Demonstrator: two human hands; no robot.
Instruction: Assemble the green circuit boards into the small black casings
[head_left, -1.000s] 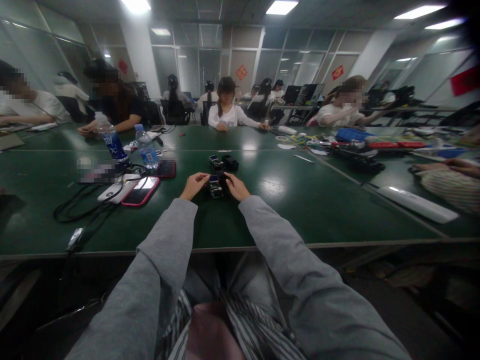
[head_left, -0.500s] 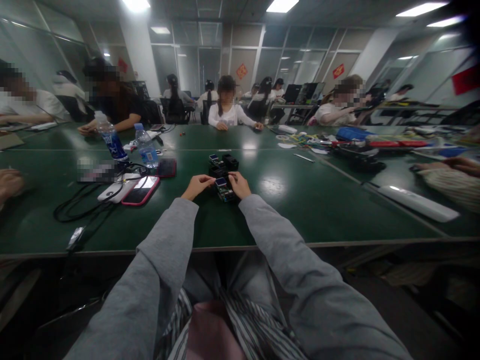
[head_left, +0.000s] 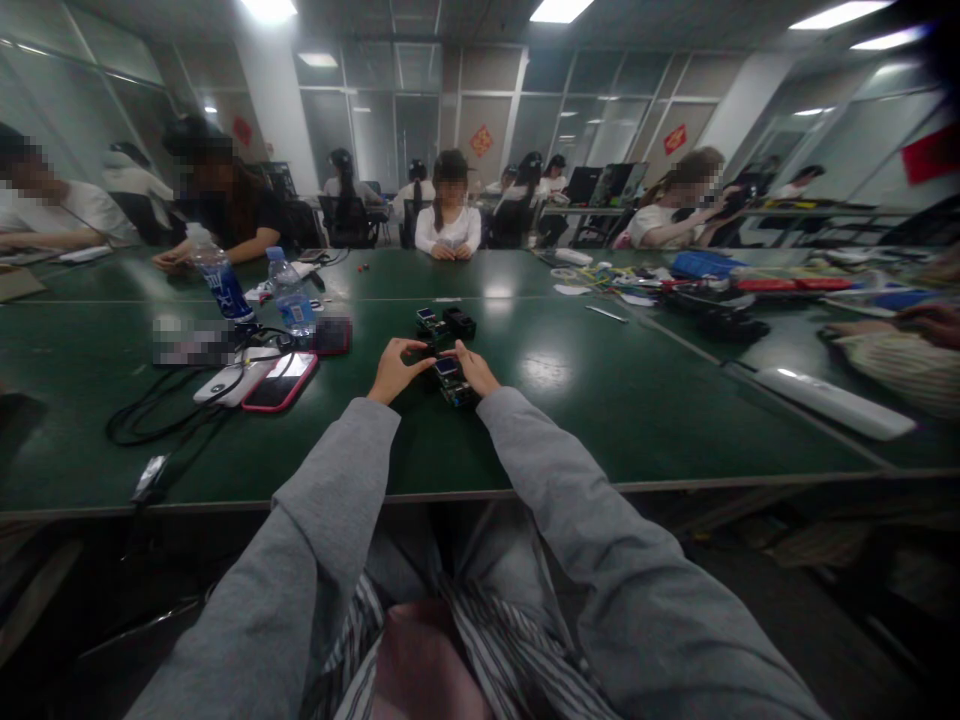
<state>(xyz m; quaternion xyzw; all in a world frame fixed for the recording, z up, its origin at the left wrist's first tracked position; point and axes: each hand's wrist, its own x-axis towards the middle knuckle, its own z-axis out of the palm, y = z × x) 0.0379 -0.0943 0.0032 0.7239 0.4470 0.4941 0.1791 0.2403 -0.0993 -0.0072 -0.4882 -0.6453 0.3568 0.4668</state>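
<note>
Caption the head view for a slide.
Left hand and right hand at a small device on a green table, pink phone to the left.

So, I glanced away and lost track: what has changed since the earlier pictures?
The circuit board with a small screen has shifted to the right and nearer the wearer, with the right hand beside it. The thumb and index finger of the left hand have spread apart; its hold is unclear. The person across has drawn in an outstretched arm. Unchanged: the blue-capped bottle and pink-edged phone.
</note>
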